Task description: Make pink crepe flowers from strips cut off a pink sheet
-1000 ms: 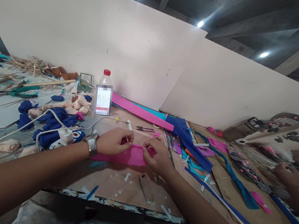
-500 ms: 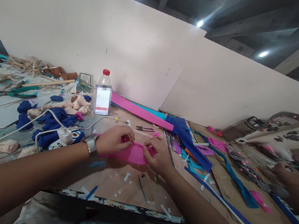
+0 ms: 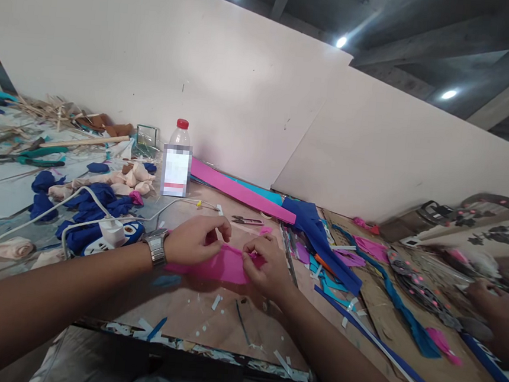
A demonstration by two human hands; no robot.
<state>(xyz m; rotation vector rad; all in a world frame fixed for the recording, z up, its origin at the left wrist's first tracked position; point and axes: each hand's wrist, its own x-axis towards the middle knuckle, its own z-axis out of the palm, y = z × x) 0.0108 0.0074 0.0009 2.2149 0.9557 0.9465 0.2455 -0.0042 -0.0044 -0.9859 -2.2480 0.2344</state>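
A pink strip of thin, crepe-like material [image 3: 225, 266] lies across the table under both hands, its far edge gathered or folded. At that edge, my right hand [image 3: 268, 266] pinches the strip between thumb and fingertips. My left hand [image 3: 199, 239], with a metal watch on the wrist, hovers over the strip's left part; its thumb and curled index finger stand slightly apart, with nothing visible between them. Just beyond the hands lie small thread snips [image 3: 247, 220].
A red-capped bottle [image 3: 177, 166] stands by the white partition. A power strip [image 3: 114, 238] with a white cable and blue fabric pieces [image 3: 96, 198] lie left. Long pink [image 3: 245, 195] and blue strips [image 3: 321, 238] lie behind and right. Another person's hand [image 3: 488, 297] is at far right.
My left thumb and index finger have come apart from their pinch on the strip's edge. My right hand keeps its pinch in nearly the same place.
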